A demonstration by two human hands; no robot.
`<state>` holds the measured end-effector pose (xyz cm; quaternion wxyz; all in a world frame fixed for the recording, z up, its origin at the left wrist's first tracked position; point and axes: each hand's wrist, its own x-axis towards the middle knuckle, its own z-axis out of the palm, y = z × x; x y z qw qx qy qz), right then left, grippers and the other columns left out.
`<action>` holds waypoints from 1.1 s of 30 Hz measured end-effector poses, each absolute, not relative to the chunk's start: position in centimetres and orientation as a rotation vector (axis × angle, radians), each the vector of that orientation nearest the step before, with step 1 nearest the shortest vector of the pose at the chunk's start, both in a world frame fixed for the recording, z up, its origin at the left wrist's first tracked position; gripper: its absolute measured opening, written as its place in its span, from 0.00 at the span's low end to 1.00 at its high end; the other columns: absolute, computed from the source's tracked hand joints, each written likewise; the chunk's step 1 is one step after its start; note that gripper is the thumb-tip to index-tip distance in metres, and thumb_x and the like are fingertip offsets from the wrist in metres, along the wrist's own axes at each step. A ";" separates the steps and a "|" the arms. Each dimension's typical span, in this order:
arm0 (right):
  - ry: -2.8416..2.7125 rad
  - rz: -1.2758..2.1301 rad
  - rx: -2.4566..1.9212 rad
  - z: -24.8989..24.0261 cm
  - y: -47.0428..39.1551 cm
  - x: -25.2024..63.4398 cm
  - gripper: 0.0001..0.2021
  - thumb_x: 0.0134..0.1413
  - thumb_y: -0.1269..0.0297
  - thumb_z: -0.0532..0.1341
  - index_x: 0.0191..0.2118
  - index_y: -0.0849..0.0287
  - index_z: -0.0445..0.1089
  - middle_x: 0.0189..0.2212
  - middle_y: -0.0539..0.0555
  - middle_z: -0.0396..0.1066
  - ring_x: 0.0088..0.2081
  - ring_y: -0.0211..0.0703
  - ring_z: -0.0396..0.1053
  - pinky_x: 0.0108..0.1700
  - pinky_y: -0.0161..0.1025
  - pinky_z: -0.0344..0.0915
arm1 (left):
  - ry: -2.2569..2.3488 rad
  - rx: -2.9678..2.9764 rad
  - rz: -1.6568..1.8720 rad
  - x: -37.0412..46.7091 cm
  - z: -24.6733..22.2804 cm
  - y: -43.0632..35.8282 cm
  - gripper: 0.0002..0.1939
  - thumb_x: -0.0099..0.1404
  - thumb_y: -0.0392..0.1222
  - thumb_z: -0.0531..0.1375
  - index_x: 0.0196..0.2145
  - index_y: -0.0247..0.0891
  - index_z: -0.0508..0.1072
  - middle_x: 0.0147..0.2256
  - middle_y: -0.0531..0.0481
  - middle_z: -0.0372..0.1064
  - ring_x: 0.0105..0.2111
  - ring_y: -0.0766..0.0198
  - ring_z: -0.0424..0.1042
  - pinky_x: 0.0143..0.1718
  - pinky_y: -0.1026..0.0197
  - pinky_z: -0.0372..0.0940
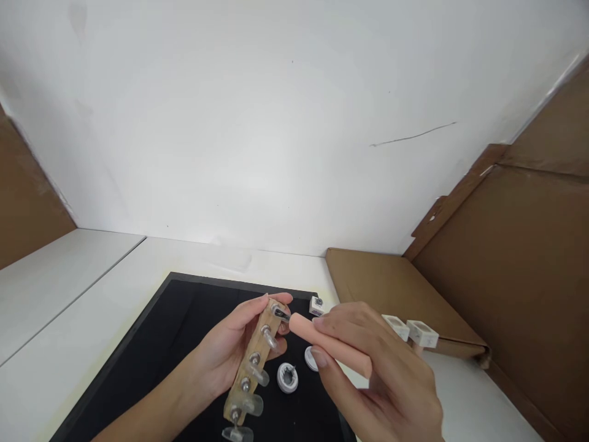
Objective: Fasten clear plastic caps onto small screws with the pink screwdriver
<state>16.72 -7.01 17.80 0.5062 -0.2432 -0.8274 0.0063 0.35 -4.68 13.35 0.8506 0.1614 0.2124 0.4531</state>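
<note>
Wooden strip (249,371) is being clasped in left hand (224,353), pink tool (340,352) pinched in right hand (389,365). Steady bracing is being advised.

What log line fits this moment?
left hand: holds wooden strip bearing clear nail tips | right hand: holds peach cylindrical tool near strip's far end

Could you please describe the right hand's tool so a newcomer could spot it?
Find the black mat, then the wooden strip held over it by the left hand. The tool in the right hand angles toward it: a peach cylinder, not flat wood.
</note>
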 end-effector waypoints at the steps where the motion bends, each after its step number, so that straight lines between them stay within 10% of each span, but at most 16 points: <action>1: -2.004 -0.001 -0.592 17.8 -7.1 16.7 0.16 0.50 0.81 0.58 0.43 0.57 0.68 0.29 0.51 0.73 0.28 0.40 0.70 0.28 0.39 0.67 | 0.443 0.335 0.952 0.3 13.3 -4.7 0.07 0.63 0.37 0.60 0.34 0.31 0.77 0.24 0.50 0.71 0.22 0.69 0.70 0.21 0.70 0.61; 33: -1.762 0.174 -0.697 17.9 -8.9 18.5 0.16 0.52 0.76 0.62 0.45 0.49 0.73 0.29 0.51 0.73 0.30 0.45 0.71 0.26 0.42 0.68 | 0.385 0.263 0.954 0.5 12.6 -4.3 0.09 0.64 0.38 0.60 0.37 0.28 0.76 0.28 0.46 0.70 0.25 0.69 0.69 0.25 0.69 0.61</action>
